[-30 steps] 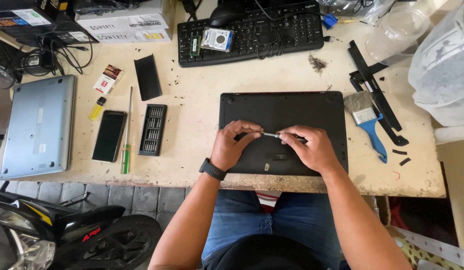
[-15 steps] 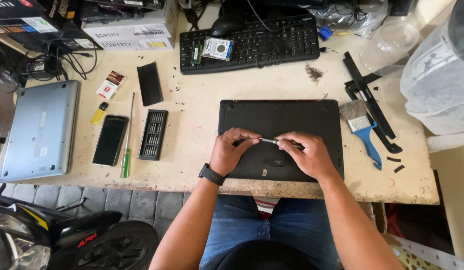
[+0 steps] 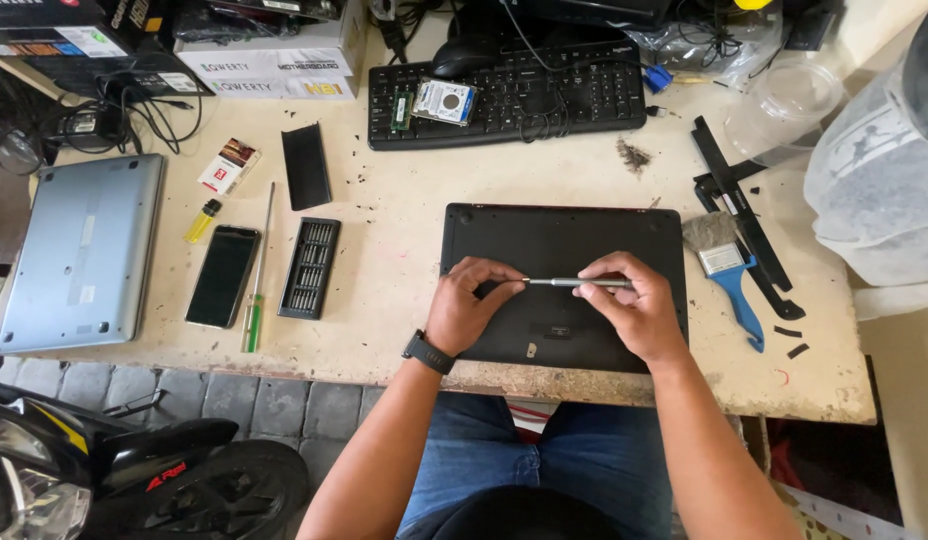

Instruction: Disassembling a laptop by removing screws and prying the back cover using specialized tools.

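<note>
A black laptop (image 3: 564,240) lies bottom-up on the pale table (image 3: 404,300), right in front of me. Above it I hold a slim silver precision screwdriver (image 3: 569,283) level, lengthwise left to right. My left hand (image 3: 469,305), with a dark watch on the wrist, pinches its left tip. My right hand (image 3: 629,305) grips the handle end. Both hands hover over the middle of the laptop's base.
Left of the laptop lie a black bit set tray (image 3: 309,267), a green-handled screwdriver (image 3: 256,290), a phone (image 3: 222,275), a yellow lighter (image 3: 202,221) and a silver laptop (image 3: 79,250). A keyboard (image 3: 514,100) sits at the back. A blue brush (image 3: 729,275) and black plastic strips (image 3: 739,205) lie at the right.
The hands hold the screwdriver over the laptop much as before; only the camera view has shifted slightly.
</note>
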